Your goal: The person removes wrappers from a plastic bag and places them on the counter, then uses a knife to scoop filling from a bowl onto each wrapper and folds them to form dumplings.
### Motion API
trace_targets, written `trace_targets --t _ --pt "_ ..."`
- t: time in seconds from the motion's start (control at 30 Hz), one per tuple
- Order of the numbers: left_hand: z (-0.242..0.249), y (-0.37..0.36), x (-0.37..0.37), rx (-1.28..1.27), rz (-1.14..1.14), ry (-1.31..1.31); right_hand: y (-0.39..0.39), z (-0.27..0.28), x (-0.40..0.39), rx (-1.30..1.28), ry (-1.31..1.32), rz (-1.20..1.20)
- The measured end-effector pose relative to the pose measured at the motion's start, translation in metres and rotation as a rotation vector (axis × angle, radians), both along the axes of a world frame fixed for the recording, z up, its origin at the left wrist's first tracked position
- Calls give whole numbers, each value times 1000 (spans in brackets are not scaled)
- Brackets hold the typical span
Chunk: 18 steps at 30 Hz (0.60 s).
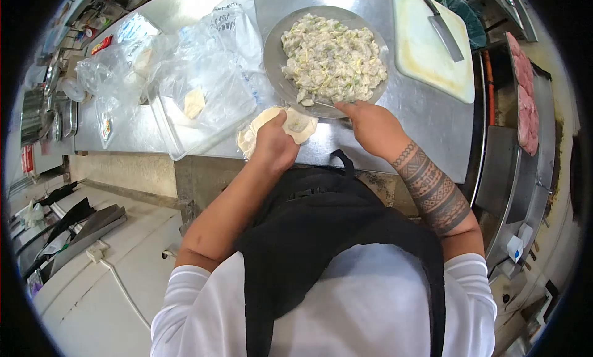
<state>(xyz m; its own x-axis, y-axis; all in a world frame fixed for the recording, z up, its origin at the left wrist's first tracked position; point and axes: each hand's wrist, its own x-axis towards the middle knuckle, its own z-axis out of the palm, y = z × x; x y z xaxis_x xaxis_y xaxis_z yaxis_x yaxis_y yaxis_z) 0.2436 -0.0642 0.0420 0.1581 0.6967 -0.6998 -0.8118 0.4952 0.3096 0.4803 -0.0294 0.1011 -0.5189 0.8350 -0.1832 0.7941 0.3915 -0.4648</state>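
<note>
Black apron [309, 239] nearest. Left hand [275, 148] grips dough [302, 127] by table edge; right hand [370, 127] grips thin utensil [323, 105] at near rim of filling bowl [274, 60]. Plastic bags [213, 66] crowd left; knife [446, 37] on board [457, 85], right.

hands [276, 144] with dough wrappers [301, 126], bowl [275, 63] of chopped filling [333, 57]

Black apron [346, 233] over white short-sleeved shirt [377, 301]; dark banded geometric tattoo [432, 187] on right forearm.

Chunky whitish green-flecked filling [333, 57] heaped in round grey metal bowl [273, 63], slim utensil [323, 105] at rim; floppy pale dough wrappers [301, 126] just beside.
</note>
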Motion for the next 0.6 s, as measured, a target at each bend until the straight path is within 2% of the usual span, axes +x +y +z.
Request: trace_targets --t 0.07,0.17,0.33,0.4,0.5,0.6 --pt "11 3 4 11 -1 -8 -3 -11 7 37 114 39" --pt "12 3 6 10 0 -12 -19 5 8 -82 215 30" --pt "29 -9 3 -35 13 -6 -51 4 4 -49 165 52" --pt "30 -13 -3 12 14 29 -52 19 12 -12 169 98" --pt "29 -15 -18 99 -9 43 -42 53 15 72 57 33" --pt "42 -12 -27 159 -17 -4 -44 64 0 183 132 85"
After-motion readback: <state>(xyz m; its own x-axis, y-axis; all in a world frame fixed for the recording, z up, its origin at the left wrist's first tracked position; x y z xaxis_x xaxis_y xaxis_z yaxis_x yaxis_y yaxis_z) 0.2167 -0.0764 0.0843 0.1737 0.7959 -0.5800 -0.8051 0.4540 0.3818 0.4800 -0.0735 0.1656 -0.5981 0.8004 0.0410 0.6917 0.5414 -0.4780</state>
